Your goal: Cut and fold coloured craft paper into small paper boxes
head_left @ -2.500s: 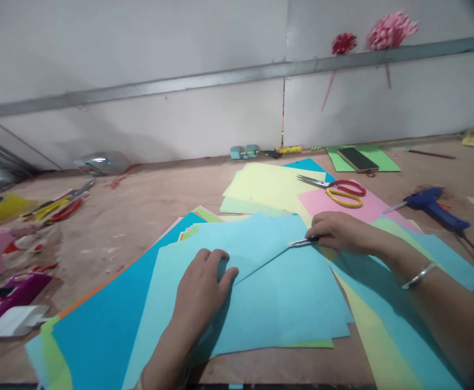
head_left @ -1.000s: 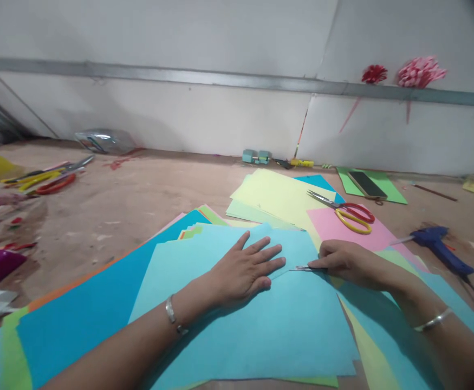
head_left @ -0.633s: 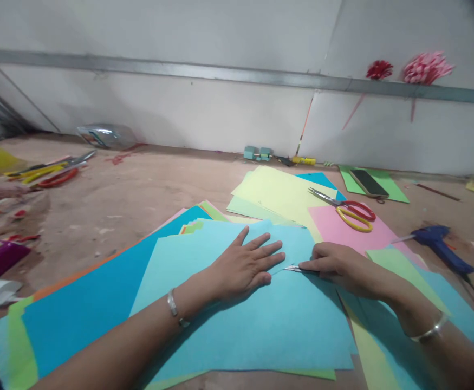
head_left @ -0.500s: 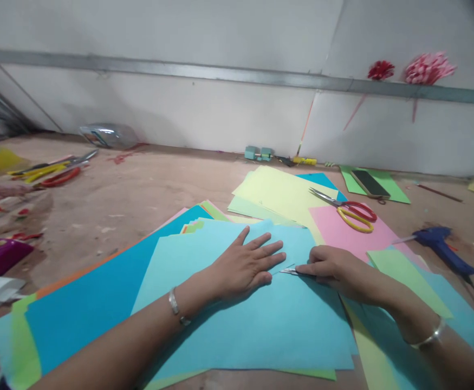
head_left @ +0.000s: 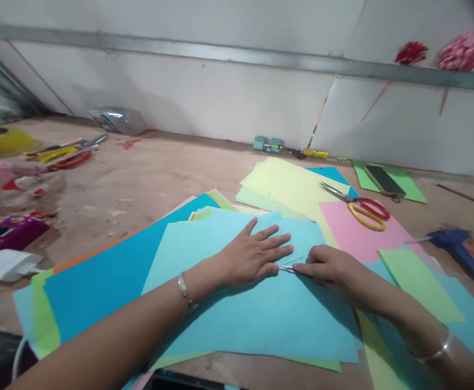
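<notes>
A light blue paper sheet lies on top of a stack of coloured paper. My left hand is spread flat on it, palm down, pressing near its middle. My right hand grips a slim craft knife, most of its handle hidden under the fingers. Its silver tip touches the sheet right beside my left thumb. A short thin dark line shows on the paper just above the blade. Darker blue paper sticks out of the stack at the left.
Red-and-yellow scissors lie on pink paper. A blue glue gun is at the right. A phone rests on green paper at the back. A purple device and white charger are at the left.
The view has shifted, so things appear further right and higher. The knife tip has moved left across the sheet, closer to my left thumb. My left hand stays flat.
</notes>
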Action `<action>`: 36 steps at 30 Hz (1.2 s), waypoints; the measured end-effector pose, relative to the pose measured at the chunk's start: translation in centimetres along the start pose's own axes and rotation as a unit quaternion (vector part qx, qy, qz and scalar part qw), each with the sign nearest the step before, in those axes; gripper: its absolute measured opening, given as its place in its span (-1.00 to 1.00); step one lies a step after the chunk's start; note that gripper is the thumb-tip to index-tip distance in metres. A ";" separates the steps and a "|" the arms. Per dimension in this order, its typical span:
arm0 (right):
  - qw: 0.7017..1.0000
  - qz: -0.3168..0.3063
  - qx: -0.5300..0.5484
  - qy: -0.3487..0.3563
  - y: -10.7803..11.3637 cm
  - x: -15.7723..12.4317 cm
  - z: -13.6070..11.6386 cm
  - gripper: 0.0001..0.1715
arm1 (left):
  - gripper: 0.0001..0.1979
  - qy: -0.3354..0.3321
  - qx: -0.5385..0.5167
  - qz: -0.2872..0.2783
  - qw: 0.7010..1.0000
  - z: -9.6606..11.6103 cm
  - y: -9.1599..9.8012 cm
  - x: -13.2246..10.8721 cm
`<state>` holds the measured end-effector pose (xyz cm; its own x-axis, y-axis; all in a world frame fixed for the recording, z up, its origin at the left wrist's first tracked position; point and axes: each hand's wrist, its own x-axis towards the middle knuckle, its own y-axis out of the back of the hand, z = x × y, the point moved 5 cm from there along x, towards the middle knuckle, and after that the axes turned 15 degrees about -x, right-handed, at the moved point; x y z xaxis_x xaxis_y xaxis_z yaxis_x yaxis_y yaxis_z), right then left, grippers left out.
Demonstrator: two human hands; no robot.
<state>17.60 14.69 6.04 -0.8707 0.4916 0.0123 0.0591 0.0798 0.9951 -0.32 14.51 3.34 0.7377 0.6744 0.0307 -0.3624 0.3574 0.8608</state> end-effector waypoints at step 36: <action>0.998 -0.020 -0.051 -0.010 -0.5 -0.7 -0.4 -0.47 | 0.05 0.126 -0.059 -0.144 0.980 -2.4 4.4 -3.0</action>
<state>17.99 13.97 5.54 -0.8609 0.5079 -0.0289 -0.0264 0.0121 0.9996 -5.55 15.61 5.79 0.6608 0.6673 -0.3435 -0.2340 0.6180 0.7505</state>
